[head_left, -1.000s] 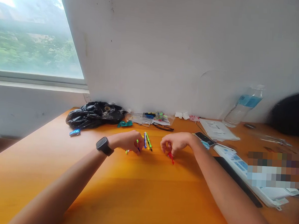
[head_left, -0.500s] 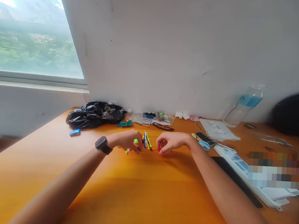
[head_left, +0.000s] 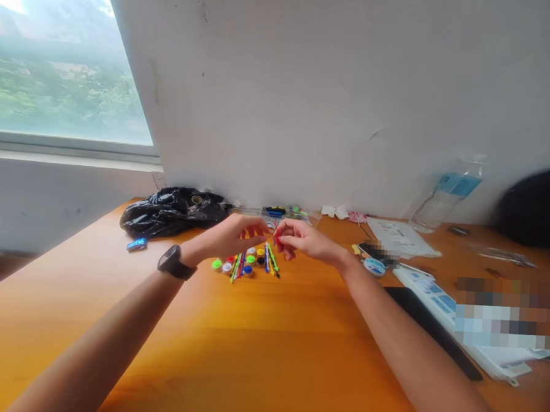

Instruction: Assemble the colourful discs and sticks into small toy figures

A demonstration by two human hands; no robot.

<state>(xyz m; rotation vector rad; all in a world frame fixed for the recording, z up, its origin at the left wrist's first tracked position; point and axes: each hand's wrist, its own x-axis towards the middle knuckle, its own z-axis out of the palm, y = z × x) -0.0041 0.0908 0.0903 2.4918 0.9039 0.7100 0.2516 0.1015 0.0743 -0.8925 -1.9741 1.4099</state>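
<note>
My right hand (head_left: pixel 304 239) is raised above the table, its fingertips pinching a thin red plastic stick (head_left: pixel 276 226). Close beside it, my left hand (head_left: pixel 236 236) has its fingers stretched toward the same stick, thumb apart, and I see nothing in it. Beneath the hands lie small round plastic pieces in several colours, among them a green one (head_left: pixel 216 264), a white one (head_left: pixel 227 268) and a blue one (head_left: pixel 247 270). Slim coloured sticks with arrow-like ends lie in two groups, including a green stick (head_left: pixel 273 259) at the right. My left hand partly covers the pieces behind it.
A black plastic bag (head_left: pixel 173 213) and a small blue packet (head_left: pixel 137 244) lie at the left. Against the wall are clear bags of parts (head_left: pixel 288 213). On the right are a phone (head_left: pixel 377 254), a white power strip (head_left: pixel 445 307), and a clear bottle (head_left: pixel 446 193).
Both hands have lifted off the table and come together. The red stick has risen in my right hand. My left hand has moved off the round pieces, leaving them in view.
</note>
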